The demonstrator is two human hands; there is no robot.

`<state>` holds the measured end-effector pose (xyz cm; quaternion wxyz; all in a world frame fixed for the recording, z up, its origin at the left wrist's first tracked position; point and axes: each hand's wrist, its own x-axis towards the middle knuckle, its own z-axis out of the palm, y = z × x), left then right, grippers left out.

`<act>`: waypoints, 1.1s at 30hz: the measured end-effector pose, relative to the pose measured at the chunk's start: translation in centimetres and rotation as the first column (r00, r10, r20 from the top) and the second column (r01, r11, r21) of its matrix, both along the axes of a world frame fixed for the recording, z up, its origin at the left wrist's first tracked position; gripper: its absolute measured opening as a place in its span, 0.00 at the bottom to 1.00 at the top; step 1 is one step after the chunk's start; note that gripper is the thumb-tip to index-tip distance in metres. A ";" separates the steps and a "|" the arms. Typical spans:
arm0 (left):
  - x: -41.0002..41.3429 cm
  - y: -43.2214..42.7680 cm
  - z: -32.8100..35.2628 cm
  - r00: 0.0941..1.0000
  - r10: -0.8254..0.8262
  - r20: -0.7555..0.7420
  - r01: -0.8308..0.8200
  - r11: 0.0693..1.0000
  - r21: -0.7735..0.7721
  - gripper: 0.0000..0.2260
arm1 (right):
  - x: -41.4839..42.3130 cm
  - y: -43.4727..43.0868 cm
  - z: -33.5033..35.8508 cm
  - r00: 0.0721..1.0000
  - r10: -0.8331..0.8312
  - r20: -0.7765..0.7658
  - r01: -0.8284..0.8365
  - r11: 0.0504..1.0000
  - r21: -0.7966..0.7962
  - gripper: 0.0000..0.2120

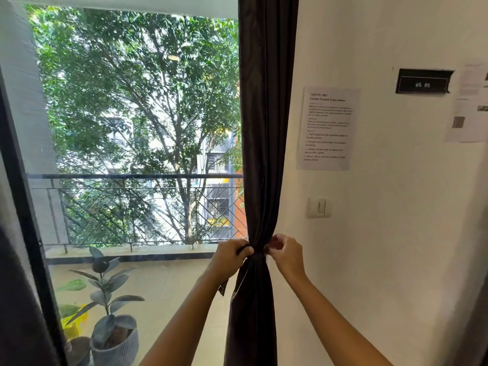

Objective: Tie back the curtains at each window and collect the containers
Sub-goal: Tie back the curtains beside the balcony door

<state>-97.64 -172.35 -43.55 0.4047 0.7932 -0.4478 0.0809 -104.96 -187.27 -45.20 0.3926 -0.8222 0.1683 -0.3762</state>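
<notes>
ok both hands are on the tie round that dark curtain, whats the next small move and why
Probably pull the two ends apart to snug the knot. The left hand and right hand each pinch the tie-back where the curtain is already gathered narrow, and a loose end hangs below the left hand.

The curtain (266,128) hangs between the window (137,114) on its left and the wall (396,233) on its right. Both hands meet at its gathered waist, the left hand (232,256) on the window side, the right hand (286,253) on the wall side. On the wall, a printed sheet (327,128) hangs above a switch (319,207). Beyond the glass, a potted plant (111,313) stands on the balcony floor, before the railing (137,207).
</notes>
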 end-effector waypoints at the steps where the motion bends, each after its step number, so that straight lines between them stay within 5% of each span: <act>1: 0.1 0.0 -0.1 1.000 0.006 0.002 -0.006 1.000 -0.003 0.07 | 0.0 0.3 -0.1 0.999 0.032 0.003 -0.032 0.999 0.027 0.04; 5: 1.0 -0.3 -0.8 0.998 0.042 0.050 -0.041 0.999 -0.019 0.06 | 0.1 1.6 -0.4 0.974 0.226 0.000 -0.222 0.957 0.188 0.09; 12: 1.6 0.2 0.0 0.999 -0.006 0.048 0.006 1.000 0.014 0.06 | 0.3 1.5 -0.4 0.850 0.526 0.032 -0.483 0.752 0.449 0.13; 16: 1.9 0.3 0.5 0.997 0.072 0.005 -0.073 0.996 0.044 0.08 | 0.8 1.9 -1.1 0.842 0.525 -0.122 -0.474 0.829 0.296 0.18; 22: 2.1 0.2 1.0 0.987 0.139 -0.076 -0.135 0.989 0.057 0.11 | 1.9 2.5 -1.8 0.913 0.397 -0.093 -0.373 0.906 0.200 0.15; 28: 2.7 1.2 1.5 0.932 0.187 -0.311 -0.203 0.979 -0.022 0.10 | 1.7 4.4 -2.7 0.974 0.205 0.099 -0.205 0.979 -0.004 0.31; 33: 2.8 1.8 1.1 0.903 0.086 -0.421 -0.144 0.984 -0.108 0.07 | 1.3 4.8 -4.1 0.964 0.058 0.260 0.032 0.944 -0.329 0.24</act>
